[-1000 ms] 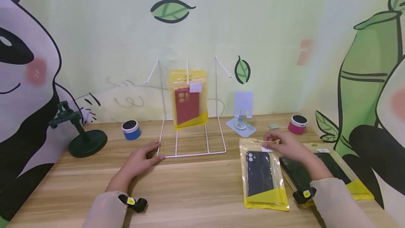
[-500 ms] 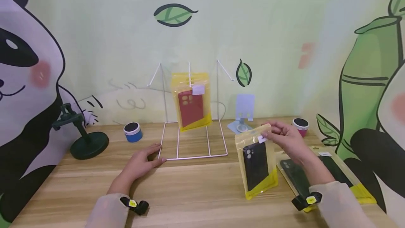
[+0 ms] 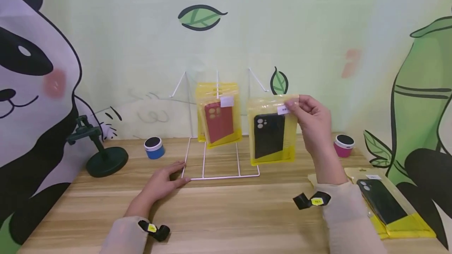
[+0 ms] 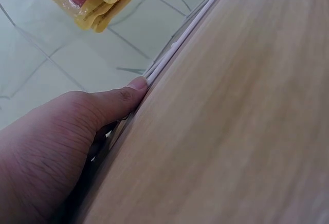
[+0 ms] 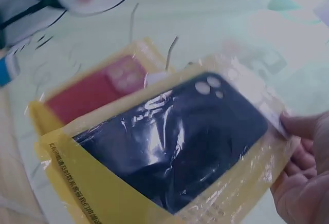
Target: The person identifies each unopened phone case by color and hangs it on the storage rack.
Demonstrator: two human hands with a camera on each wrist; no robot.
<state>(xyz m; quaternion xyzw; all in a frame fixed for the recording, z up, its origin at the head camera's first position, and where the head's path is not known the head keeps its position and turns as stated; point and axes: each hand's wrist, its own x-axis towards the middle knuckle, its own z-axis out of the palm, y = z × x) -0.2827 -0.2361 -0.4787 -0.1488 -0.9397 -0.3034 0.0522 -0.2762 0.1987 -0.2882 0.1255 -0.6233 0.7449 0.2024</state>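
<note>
My right hand (image 3: 315,122) pinches the top corner of a clear-and-yellow bag holding a black phone case (image 3: 269,135), raised above the table. In the right wrist view this black phone case (image 5: 175,136) fills the middle, partly covering a red one behind. The red phone case (image 3: 219,122), bagged likewise, hangs from the middle hook of a white wire rack (image 3: 222,177), with another yellow bag edge behind it. My left hand (image 3: 162,181) rests at the rack's front left corner, fingers fairly straight. In the left wrist view its thumb touches the white wire (image 4: 169,54); its other fingers are mostly hidden.
More bagged black phone cases (image 3: 381,201) lie overlapping at the right. A blue speaker (image 3: 154,148) and a dark green stand (image 3: 107,162) are at the left; a pink speaker (image 3: 343,146) sits back right. The rack's left hook (image 3: 178,84) and right hook (image 3: 258,79) carry nothing.
My right hand has lifted the bagged black phone case off the table, bringing it up and left beside the red one. My left hand stays at the rack's corner.
</note>
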